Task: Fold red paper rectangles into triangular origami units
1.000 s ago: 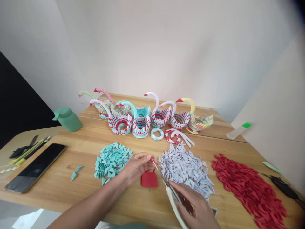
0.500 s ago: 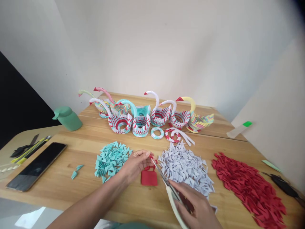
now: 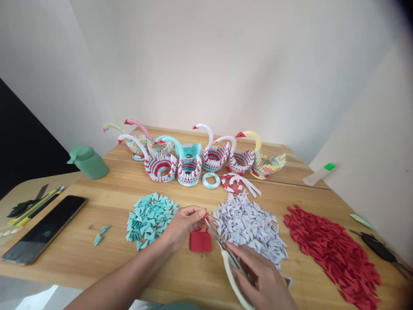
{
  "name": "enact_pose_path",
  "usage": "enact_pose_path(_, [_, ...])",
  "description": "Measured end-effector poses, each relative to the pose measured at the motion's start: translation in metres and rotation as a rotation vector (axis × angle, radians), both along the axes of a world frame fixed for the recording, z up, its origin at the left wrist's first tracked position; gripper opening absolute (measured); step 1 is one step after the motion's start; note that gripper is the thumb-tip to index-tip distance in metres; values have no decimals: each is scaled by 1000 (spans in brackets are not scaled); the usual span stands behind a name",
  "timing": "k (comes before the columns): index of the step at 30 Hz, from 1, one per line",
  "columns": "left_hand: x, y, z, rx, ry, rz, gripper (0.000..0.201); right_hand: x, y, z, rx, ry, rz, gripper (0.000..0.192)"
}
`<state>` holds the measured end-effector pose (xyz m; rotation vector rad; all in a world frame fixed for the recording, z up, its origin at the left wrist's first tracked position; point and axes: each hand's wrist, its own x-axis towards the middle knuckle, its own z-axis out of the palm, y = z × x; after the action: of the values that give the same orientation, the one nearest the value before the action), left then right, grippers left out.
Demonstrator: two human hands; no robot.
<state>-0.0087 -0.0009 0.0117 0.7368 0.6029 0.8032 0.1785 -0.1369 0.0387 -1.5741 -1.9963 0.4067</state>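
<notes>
Between thumb and fingers, my left hand [image 3: 185, 223] pinches a small red paper piece [image 3: 206, 216] above the table. My right hand [image 3: 260, 273] is wrapped round the pale handles of a pair of scissors [image 3: 227, 263], whose blade tips reach up to that piece. Whether the blades touch the paper is too small to tell. Just below lies a red paper rectangle [image 3: 200, 242], flat on the wood. A heap of teal folded paper triangles [image 3: 151, 218] is left of my left hand, and a pale lilac heap of triangles [image 3: 250, 228] lies beyond my right hand.
Several paper swans [image 3: 189, 170] line the back, with two paper rings [image 3: 211, 181] before them. A red triangle heap [image 3: 332, 254] spreads at right, near a black-handled tool [image 3: 377, 246]. Leftward are a phone [image 3: 45, 228], a green bottle [image 3: 88, 161] and pens [image 3: 37, 206].
The view has shifted slightly. My left hand still pinches the red piece, and the scissors stay at it, with the blades looking closer together.
</notes>
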Motion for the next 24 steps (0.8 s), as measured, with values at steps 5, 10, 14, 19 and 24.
enact_pose_path(5, [1, 0, -1, 7, 31, 28, 27, -16, -1, 4, 40, -99, -22, 42])
enact_pose_path(10, [-5, 7, 2, -104, 7, 164, 25, 2, -12, 9, 54, -158, -102, 43])
enact_pose_path(14, [-6, 8, 2, -110, 3, 76, 27, 68, -37, 3, 176, -318, -412, 34])
enact_pose_path(19, [-2, 0, 3, -92, 32, 0, 26, 138, -73, -28, 126, -574, -612, 34])
enact_pose_path(24, [2, -7, 3, -26, 23, -29, 28, 159, -81, -58, 114, -555, -633, 40])
